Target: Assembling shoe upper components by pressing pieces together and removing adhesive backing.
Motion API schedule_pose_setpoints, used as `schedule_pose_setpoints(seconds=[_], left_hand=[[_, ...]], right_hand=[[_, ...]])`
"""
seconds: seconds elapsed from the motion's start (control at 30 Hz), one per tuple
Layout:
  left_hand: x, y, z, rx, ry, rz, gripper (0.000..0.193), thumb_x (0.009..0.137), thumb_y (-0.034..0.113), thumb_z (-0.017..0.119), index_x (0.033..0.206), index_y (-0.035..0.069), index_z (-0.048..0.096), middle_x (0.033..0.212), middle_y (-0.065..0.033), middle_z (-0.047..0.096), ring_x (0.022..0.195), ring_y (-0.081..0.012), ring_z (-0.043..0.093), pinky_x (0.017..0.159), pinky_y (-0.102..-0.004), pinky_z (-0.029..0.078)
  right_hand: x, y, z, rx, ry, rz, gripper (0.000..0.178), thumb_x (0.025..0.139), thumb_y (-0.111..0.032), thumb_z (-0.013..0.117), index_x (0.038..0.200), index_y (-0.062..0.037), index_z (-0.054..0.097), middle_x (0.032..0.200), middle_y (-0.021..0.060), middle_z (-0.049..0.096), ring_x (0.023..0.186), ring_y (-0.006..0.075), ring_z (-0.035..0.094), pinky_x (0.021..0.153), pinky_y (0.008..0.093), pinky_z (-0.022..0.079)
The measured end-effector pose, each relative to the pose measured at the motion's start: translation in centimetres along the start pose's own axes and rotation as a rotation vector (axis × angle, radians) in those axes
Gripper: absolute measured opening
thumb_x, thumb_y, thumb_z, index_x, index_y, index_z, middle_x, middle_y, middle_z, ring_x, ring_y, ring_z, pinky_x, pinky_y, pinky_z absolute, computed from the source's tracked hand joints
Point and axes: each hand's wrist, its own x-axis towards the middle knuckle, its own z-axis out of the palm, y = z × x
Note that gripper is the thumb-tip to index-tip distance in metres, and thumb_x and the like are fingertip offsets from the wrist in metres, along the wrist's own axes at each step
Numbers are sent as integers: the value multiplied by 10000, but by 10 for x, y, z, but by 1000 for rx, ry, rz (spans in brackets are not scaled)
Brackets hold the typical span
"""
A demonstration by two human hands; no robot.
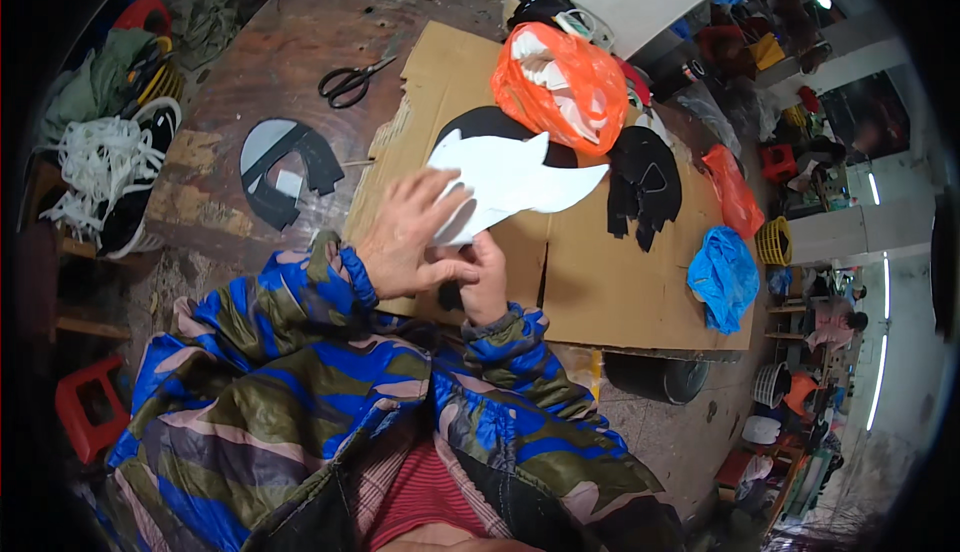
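Note:
A white flat cut-out piece (510, 174) with pointed, curved edges is held up over a cardboard sheet (610, 292). My right hand (486, 284) pinches its lower end, the thumb lying against the white surface. My left hand (408, 237) is at the piece's left edge, fingers stretched out and apart, its thumb reaching across to my right hand. Whether the left fingertips touch the piece is hard to make out. Behind the white piece lies a black flat piece (478, 124), partly covered. Several black cut pieces (648, 180) rest on the cardboard to the right.
An orange plastic bag (562, 82) of white pieces stands at the cardboard's far side. Black scissors (350, 85) and a grey-black curved piece (278, 177) lie on the wooden table to the left. A blue bag (724, 277) sits at the right edge; a red stool (92, 407) stands lower left.

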Motion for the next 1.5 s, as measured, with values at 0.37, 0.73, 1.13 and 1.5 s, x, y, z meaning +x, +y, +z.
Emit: schedule_pose_setpoints(seconds=[0.37, 0.73, 1.13, 1.5], left_hand=[[-12, -44, 5, -143, -219, -90, 292, 802, 60, 681, 1089, 7, 682, 895, -160, 714, 796, -390, 673, 691, -426, 558], [33, -65, 15, -574, -387, -594, 376, 964, 341, 667, 945, -28, 740, 626, -178, 642, 490, -218, 602, 505, -362, 489], [60, -57, 34, -362, -421, -350, 257, 946, 255, 687, 979, 7, 747, 729, -212, 680, 627, -338, 688, 575, -388, 529], [55, -55, 27, -340, -253, -139, 187, 883, 182, 720, 1028, 66, 741, 696, -171, 665, 615, -329, 667, 568, -394, 518]], right_hand=[[10, -18, -4, -212, -201, 202, 213, 916, 31, 589, 1125, 59, 620, 880, 109, 708, 737, 140, 671, 632, 265, 540], [-4, -90, -72, -115, -264, 506, 372, 943, -16, 630, 1281, 111, 540, 982, 215, 718, 680, 155, 664, 615, 262, 534], [-19, -87, -94, -112, -146, 435, 336, 951, -48, 637, 1247, 97, 568, 1005, 226, 716, 646, 151, 637, 624, 263, 518], [-16, -82, -80, -177, -143, 340, 324, 917, -48, 679, 1208, 71, 603, 1037, 156, 717, 801, 155, 679, 736, 275, 535]])
